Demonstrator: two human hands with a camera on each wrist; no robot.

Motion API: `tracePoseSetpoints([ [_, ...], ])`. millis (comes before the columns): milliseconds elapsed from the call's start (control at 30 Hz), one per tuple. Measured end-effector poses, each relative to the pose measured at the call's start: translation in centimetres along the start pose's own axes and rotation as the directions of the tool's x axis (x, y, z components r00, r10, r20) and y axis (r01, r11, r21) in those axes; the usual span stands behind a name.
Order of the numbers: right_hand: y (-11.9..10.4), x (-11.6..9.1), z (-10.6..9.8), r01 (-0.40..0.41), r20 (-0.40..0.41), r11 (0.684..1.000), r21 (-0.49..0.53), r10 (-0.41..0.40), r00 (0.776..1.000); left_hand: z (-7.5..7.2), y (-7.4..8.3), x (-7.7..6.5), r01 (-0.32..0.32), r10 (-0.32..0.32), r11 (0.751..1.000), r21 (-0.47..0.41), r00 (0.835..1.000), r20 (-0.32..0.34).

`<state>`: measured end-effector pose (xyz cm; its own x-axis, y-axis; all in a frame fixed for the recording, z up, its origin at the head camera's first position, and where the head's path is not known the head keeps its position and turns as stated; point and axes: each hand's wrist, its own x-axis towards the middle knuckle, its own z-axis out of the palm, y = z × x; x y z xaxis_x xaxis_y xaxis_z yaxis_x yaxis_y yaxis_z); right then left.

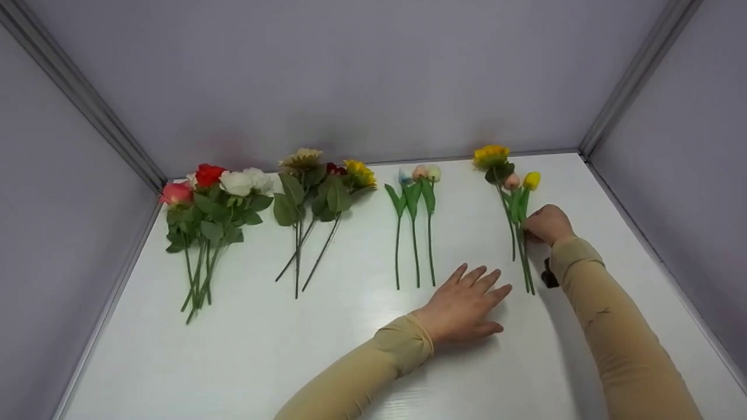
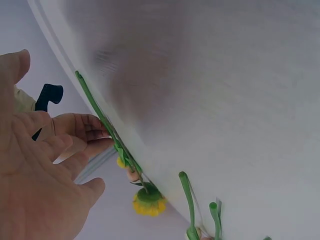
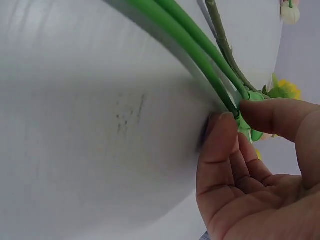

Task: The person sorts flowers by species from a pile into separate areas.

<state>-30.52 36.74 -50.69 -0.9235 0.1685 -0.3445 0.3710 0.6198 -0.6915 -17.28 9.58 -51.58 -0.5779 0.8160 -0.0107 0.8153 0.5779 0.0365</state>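
Note:
At the right of the head view, my right hand (image 1: 548, 224) pinches the green stem of a yellow tulip (image 1: 531, 180) near its leaves. The right wrist view has the thumb and index finger at the stem (image 3: 212, 75), with a second green stem beside it. Close on the left lie a peach tulip (image 1: 512, 181) and a yellow sunflower (image 1: 491, 157) with a darker stem. My left hand (image 1: 464, 306) is spread, palm down, left of these stem ends, holding nothing. Whether it touches the table cannot be told.
On the white table (image 1: 245, 373), blue, pink and white tulips (image 1: 414, 195) lie apart in a row. Further left are a sunflower group (image 1: 315, 192) and a bunch of roses (image 1: 213, 198). Grey walls (image 1: 373, 76) enclose the back and sides.

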Motion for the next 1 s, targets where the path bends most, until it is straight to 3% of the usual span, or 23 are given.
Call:
tracePoseSetpoints([
  [133,-0.1,0.0,-0.1,-0.009,-0.01,1.0,-0.028,0.008,1.0,0.1,-0.1,-0.1,-0.008,0.008,1.0,0.003,1.0,-0.017],
  [400,0.3,-0.9,-1.4,0.003,-0.027,0.972,-0.237,-0.01,1.0,0.0,-0.3,-0.6,-0.004,0.004,1.0,-0.017,1.0,-0.016],
  [633,1.6,-1.7,-3.1,0.009,-0.022,0.963,-0.268,-0.016,1.0,0.1,-0.6,-1.0,0.014,-0.014,0.999,-0.03,1.0,-0.004],
  [1000,3.7,-2.2,-5.3,0.061,-0.186,0.938,-0.341,-0.131,0.974,0.2,-0.7,-1.2,0.025,-0.025,0.998,-0.057,1.0,0.003],
])
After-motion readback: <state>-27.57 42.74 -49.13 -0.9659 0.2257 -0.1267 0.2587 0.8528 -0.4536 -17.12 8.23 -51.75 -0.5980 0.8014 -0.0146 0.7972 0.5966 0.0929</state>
